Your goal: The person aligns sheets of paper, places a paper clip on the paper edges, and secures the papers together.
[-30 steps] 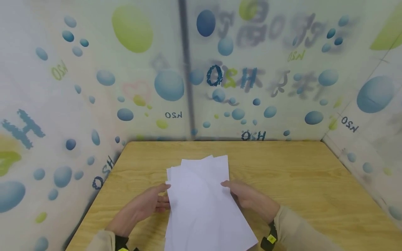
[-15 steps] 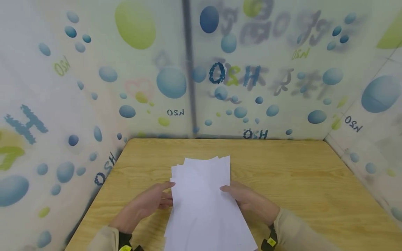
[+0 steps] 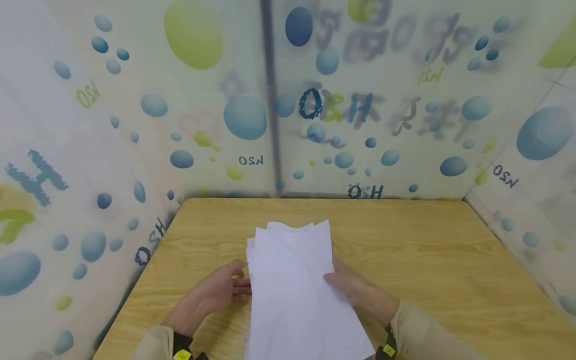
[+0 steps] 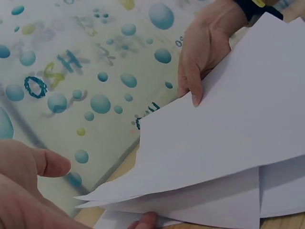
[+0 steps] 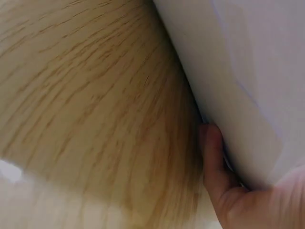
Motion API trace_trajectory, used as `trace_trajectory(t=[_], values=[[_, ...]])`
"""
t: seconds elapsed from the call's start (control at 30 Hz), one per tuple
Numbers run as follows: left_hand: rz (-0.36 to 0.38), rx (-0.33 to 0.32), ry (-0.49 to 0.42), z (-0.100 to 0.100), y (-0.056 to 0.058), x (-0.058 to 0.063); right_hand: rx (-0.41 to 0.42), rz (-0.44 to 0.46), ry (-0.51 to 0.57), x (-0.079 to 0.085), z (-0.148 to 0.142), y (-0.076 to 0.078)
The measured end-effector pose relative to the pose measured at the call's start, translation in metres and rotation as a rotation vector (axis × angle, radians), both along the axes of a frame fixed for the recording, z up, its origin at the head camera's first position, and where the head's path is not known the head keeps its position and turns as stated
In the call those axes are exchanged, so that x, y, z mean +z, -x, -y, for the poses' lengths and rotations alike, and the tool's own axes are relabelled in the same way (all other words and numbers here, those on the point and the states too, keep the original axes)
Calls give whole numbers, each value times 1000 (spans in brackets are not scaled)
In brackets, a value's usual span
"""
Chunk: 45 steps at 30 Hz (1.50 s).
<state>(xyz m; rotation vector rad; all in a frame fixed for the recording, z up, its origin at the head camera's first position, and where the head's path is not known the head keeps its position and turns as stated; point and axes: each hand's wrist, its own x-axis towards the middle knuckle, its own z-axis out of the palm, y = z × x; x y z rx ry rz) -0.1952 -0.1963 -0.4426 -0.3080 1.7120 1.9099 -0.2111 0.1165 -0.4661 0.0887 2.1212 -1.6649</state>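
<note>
A loose stack of white paper sheets (image 3: 292, 290) lies before me in the head view, its far edges uneven and slightly curled. My right hand (image 3: 360, 290) grips the right edge, thumb on top and the other fingers beneath. At the left edge, my left hand (image 3: 216, 290) has its thumb lifted off the paper. In the left wrist view this thumb (image 4: 52, 163) stands apart from the sheets (image 4: 219, 129), while one fingertip touches their lower edge. The right wrist view shows part of the right hand (image 5: 248, 205) against the bent paper (image 5: 200, 81).
The sheets are on a wooden table (image 3: 418, 245). Walls printed with bubbles and lettering enclose it behind (image 3: 396, 100), at the left (image 3: 76, 200) and at the right. Black bands with yellow squares circle both wrists.
The top sheets have shifted a little right and their far edge now bows upward. My left thumb has come off the paper's edge, while the right hand keeps its hold.
</note>
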Motion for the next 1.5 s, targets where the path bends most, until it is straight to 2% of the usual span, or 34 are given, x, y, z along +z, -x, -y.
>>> trace_trajectory(t=[0.13,0.37,0.53,0.67,0.87,0.93,1.03,1.17,1.33,1.5], values=[[5,10,7,-2,0,0,-20,2,-46,0,-1,0],[-35,-51,36,-7,2,-4,-22,-21,-68,1,-1,-2],[-40,-33,60,-9,1,-5,-35,-56,-72,-1,-5,-2],[-43,-24,74,-9,0,-6,-48,-88,-38,0,-11,-2],[-67,-29,102,-11,0,-8,-47,-87,35,5,-18,-6],[-75,-44,122,-11,-1,-9,-38,-84,72,7,-18,-7],[-107,-109,124,-12,-2,-9,-22,-83,121,9,-18,-9],[-154,-184,54,-15,-1,-12,8,-73,190,9,-19,-11],[-183,-149,17,-21,0,-15,21,-65,221,12,-19,-14],[-243,-60,124,-30,-4,-11,0,-72,185,20,-17,-21]])
